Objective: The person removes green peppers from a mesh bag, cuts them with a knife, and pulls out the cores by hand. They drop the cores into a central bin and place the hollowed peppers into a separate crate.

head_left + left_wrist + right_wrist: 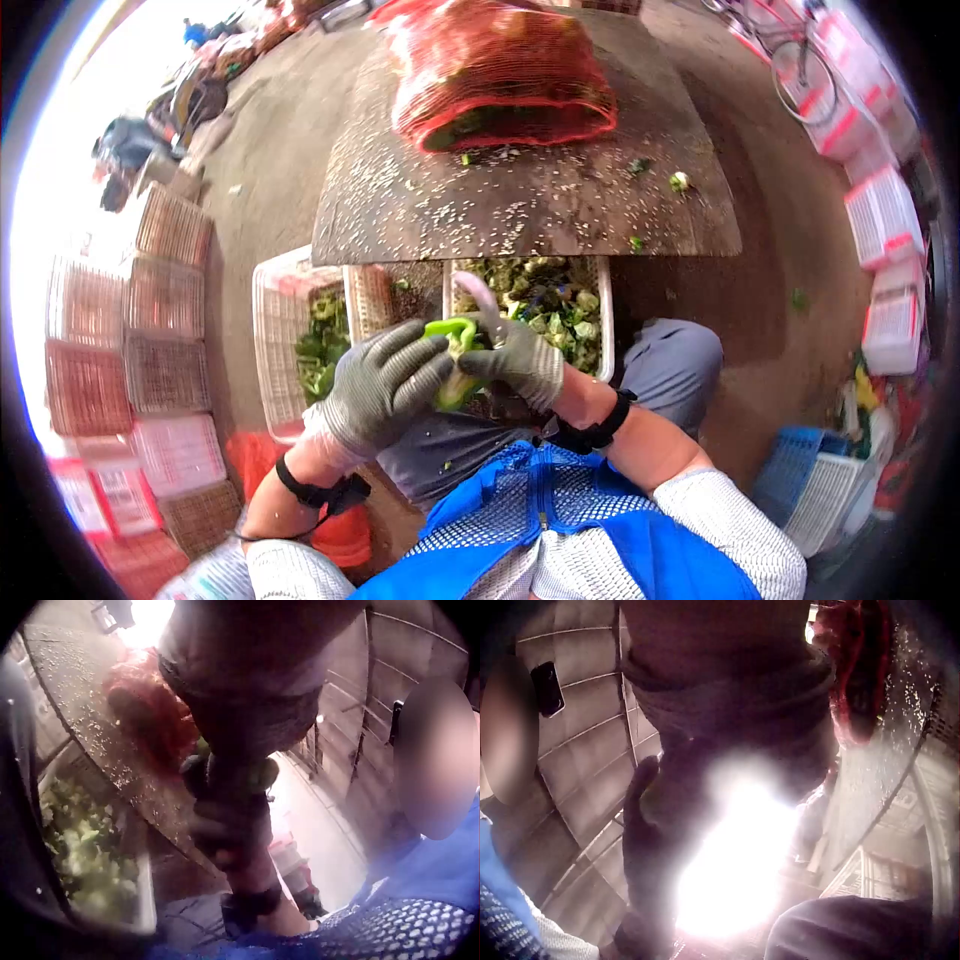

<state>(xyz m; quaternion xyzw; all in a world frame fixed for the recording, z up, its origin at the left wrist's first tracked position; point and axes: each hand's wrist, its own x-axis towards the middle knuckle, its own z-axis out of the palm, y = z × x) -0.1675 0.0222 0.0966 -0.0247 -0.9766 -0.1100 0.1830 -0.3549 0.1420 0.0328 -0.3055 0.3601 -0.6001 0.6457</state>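
In the head view both hands, in grey-green work gloves, meet above my lap. My left hand (392,385) holds a bright green vegetable (458,365) with a pale stem, fingers along its side. The right hand (522,362) grips a knife with a short, curved, pale blade (478,296) pointing up and away; its handle is hidden in the glove. The right thumb lies against the vegetable. Just beyond the hands, a white crate (606,320) contains loose green leaves (560,325). Both wrist views are dark or glaring, so the grip barely shows there.
A board (420,215) strewn with pale specks carries a red mesh sack (500,75) lying open toward me. Another crate of greens (268,340) stands at left. Stacked crates (165,300) line the left; white boxes (885,215) and a blue crate (785,470) are at right.
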